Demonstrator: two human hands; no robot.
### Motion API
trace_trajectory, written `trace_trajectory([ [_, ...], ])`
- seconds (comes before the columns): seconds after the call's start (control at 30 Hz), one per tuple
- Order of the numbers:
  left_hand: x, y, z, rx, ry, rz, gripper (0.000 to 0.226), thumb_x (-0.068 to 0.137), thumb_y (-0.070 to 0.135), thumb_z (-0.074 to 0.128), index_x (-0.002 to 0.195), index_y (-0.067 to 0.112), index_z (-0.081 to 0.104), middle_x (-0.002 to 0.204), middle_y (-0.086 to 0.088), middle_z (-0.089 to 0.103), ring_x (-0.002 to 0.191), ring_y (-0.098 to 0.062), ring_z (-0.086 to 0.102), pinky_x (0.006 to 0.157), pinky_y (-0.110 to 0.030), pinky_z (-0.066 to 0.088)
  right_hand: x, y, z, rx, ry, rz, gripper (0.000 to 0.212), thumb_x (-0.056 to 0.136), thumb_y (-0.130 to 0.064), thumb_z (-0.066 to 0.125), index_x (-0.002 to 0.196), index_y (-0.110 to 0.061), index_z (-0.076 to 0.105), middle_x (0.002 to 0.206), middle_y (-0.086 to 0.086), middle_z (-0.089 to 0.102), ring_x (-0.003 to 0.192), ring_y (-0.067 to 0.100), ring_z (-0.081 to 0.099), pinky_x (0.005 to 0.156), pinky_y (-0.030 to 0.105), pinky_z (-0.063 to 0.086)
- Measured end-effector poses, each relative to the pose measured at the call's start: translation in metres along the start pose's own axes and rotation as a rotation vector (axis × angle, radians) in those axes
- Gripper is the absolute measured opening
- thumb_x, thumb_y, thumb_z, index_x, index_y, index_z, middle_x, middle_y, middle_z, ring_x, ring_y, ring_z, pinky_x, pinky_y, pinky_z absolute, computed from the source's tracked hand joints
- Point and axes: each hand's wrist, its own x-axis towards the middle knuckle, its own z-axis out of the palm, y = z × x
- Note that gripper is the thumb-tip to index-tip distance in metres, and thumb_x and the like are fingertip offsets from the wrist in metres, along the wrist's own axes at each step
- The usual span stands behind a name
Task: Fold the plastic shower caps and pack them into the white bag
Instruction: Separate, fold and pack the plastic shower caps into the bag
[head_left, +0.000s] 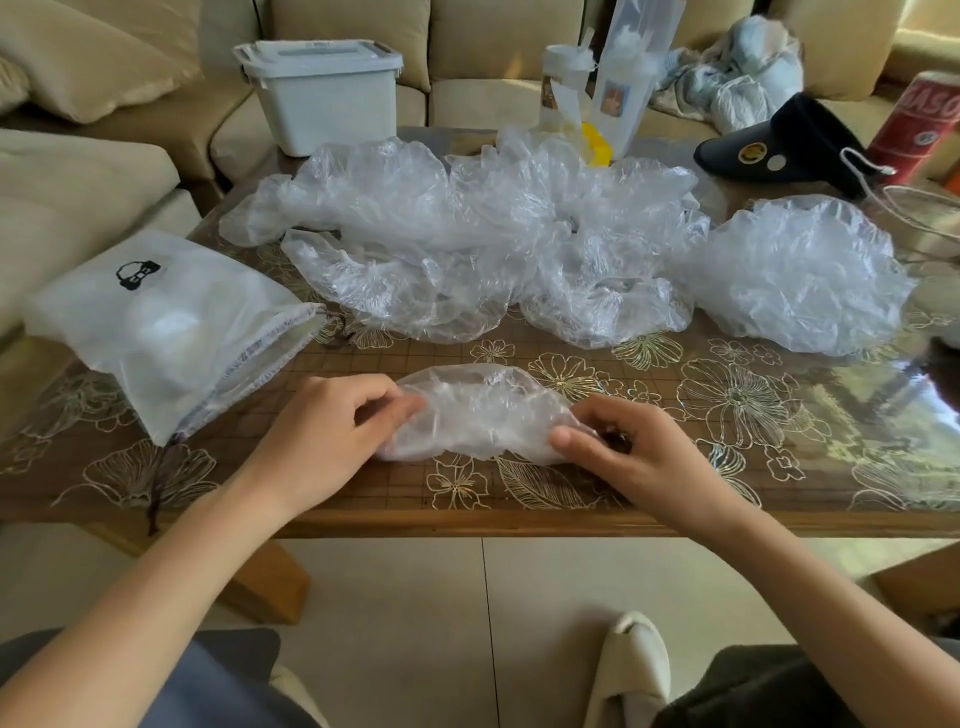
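Left hand (332, 415): fingers curled, thumb and fingertips pinching the left end of a partly folded shower cap (478, 410). Right hand (618, 447): fingers curled narrow, pinching the cap's right end. The cap lies flattened on the table (727, 499), spanning between the two sets of fingers.

White bag (171, 322): just left of the left fingers, on its side, mouth open toward them, dark drawstring (156, 483) trailing over the table edge.

Beyond the fingers: a heap of unfolded caps (467, 234) across the table, with one puffed cap (800, 275) beyond and right of the right fingers. Past the heap: lidded white box (322, 93), yellow object (596, 144), black visor (779, 140), red can (919, 119).
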Motion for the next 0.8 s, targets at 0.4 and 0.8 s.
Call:
trace_trajectory([
  [0.4, 0.019, 0.004, 0.025, 0.426, 0.207, -0.203, 0.026, 0.093, 0.039, 0.051, 0.084, 0.015, 0.055, 0.049, 0.005, 0.049, 0.040, -0.006, 0.042, 0.039, -0.022, 0.025, 0.036, -0.002, 0.030, -0.627, 0.301, 0.132, 0.020, 0.099, -0.028, 0.041, 0.101, -0.013, 0.055, 0.089, 0.000, 0.059, 0.074, 0.025, 0.059, 0.060, 0.032, 0.040],
  [0.8, 0.020, 0.036, -0.013, -0.852, -0.039, -0.406, 0.050, 0.094, 0.032, 0.042, 0.051, 0.024, 0.065, 0.058, 0.008, 0.062, 0.061, -0.001, 0.060, 0.074, -0.017, 0.050, 0.035, -0.022, -0.010, 0.476, 0.116, 0.247, 0.032, 0.084, -0.019, 0.064, 0.115, -0.011, 0.059, 0.103, -0.001, 0.065, 0.091, 0.005, 0.063, 0.079, 0.017, 0.047],
])
